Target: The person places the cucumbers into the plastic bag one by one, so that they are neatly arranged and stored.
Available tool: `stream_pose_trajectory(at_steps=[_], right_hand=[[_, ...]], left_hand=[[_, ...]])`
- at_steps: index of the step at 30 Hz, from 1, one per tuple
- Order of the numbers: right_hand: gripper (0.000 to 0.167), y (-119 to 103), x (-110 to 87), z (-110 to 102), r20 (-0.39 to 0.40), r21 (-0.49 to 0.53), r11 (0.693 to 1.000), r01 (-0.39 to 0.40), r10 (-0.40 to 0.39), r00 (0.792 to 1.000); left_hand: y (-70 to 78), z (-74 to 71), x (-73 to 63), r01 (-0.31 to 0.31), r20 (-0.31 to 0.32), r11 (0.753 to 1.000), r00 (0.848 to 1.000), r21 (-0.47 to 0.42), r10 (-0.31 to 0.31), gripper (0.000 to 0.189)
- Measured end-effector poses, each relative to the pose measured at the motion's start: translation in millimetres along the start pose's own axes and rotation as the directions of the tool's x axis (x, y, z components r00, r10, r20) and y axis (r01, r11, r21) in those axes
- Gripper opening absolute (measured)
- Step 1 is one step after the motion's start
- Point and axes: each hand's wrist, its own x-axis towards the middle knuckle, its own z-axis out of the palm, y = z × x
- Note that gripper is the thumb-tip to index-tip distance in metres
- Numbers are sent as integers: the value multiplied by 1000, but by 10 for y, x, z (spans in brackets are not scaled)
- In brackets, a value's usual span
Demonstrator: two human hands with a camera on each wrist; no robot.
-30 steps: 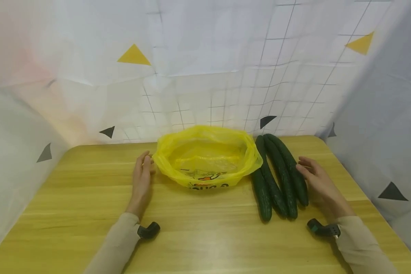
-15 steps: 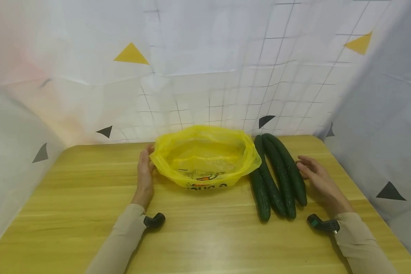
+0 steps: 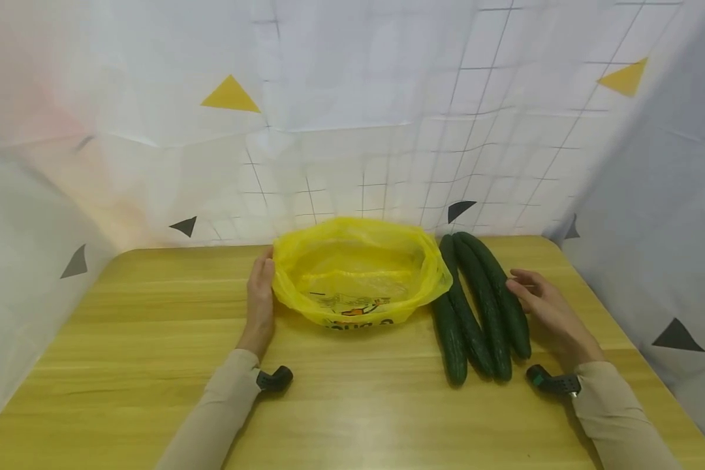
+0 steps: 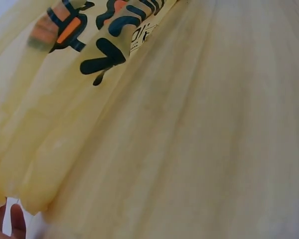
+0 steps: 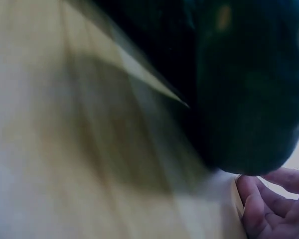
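A yellow plastic bag [image 3: 352, 314] stands on the table with its mouth spread wide. My left hand [image 3: 258, 303] rests against the bag's left side, fingers extended, with the far fingertips partly behind the plastic. In the left wrist view, printed lettering shows on the yellow bag [image 4: 50, 129], and fingers [image 4: 18, 221] appear below its edge. Several dark green cucumbers [image 3: 489, 300] lie side by side to the right of the bag. Beside the outermost one is my right hand [image 3: 552, 313], its fingers loosely bent. A cucumber [image 5: 254, 94] fills much of the right wrist view, close to the fingers.
The wooden table [image 3: 352, 405] has a white sheet [image 3: 341, 150] with grid lines and triangles hanging behind it. More pale sheeting [image 3: 670, 248] stands along the right side. Each sleeve carries a small black wrist camera, such as the left one [image 3: 275, 380].
My left hand has moved right, from just off the bag to its side. The bag's left edge has been pushed slightly inward. My right hand has stayed almost still beside the cucumbers.
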Motion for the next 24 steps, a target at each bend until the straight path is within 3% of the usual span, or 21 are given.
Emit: stream_pose_trajectory(at_steps=[7,14,24], right_hand=[[72,-70,70,-27,31,-124,992,4,0,1000],[81,-163,97,-8,79,-155,987,-50,63,995],[82,-191,137,96,16,-209,977,-46,51,999]], left_hand=[[10,27,-11,-12,-29,1000,999,26,13,45],[41,38,-29,12,-77,997,997,76,-7,43],[53,35,-72,30,-147,982,989,185,-2,40]])
